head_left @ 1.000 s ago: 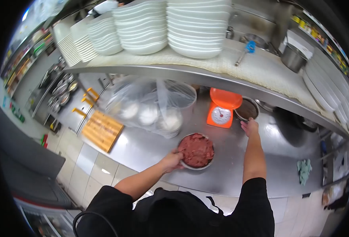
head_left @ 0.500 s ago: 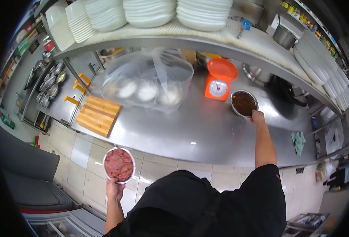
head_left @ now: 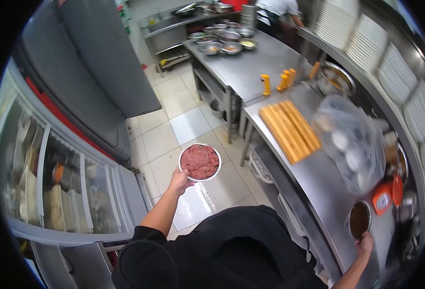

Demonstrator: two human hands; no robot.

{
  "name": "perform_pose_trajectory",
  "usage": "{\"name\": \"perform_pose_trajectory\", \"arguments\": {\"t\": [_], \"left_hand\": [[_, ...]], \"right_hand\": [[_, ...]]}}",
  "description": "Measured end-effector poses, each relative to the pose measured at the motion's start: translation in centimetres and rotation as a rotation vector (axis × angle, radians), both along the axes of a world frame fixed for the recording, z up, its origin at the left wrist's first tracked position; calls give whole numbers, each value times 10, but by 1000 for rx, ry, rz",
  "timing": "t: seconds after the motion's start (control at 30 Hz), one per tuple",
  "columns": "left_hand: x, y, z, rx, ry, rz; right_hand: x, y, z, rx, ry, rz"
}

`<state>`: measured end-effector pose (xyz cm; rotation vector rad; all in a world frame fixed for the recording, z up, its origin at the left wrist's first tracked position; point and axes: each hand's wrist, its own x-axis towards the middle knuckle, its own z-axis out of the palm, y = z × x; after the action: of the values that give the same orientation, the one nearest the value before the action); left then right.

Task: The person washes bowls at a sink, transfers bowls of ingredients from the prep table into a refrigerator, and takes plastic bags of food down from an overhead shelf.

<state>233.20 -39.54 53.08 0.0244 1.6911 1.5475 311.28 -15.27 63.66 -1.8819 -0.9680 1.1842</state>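
My left hand (head_left: 180, 181) grips the rim of a round metal bowl (head_left: 220, 166) and holds it over the tiled floor. Raw, pinkish-red meat (head_left: 200, 161) fills that bowl almost to the rim. At the lower right, my right hand (head_left: 364, 244) is closed on the edge of a second metal bowl, which contains dark brown sauce (head_left: 360, 219). This sauce bowl is at the steel counter, close to an orange kitchen scale (head_left: 382, 198). Whether its base touches the counter, I cannot tell.
A wooden cutting board (head_left: 289, 131) and a clear plastic bag with white round things (head_left: 349, 144) lie on the counter (head_left: 313, 192). Small bowls (head_left: 231, 47) cover part of the far table. A glass-fronted fridge (head_left: 63, 178) stands left. Another person (head_left: 276, 8) is at the back.
My view has swung left, bringing the fridge and far table into sight. The meat bowl has moved with my left hand towards the fridge side; my right hand still grips the sauce bowl.
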Motion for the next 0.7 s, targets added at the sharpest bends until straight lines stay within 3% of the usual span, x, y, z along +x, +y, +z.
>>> {"name": "perform_pose_trajectory", "arguments": {"t": [0.17, 0.3, 0.5, 0.63, 0.7], "left_hand": [[-103, 39, -25, 117, -65, 84], [-185, 72, -47, 204, -62, 155], [-281, 53, -46, 121, -42, 325], [-330, 52, -12, 19, -22, 458], [-373, 50, -23, 8, 6, 494]], "right_hand": [[-198, 47, 30, 28, -60, 180], [-347, 130, 37, 71, 66, 327], [-533, 285, 28, 220, 143, 549], [-703, 341, 87, 139, 74, 756], [-772, 379, 94, 167, 90, 815]]}}
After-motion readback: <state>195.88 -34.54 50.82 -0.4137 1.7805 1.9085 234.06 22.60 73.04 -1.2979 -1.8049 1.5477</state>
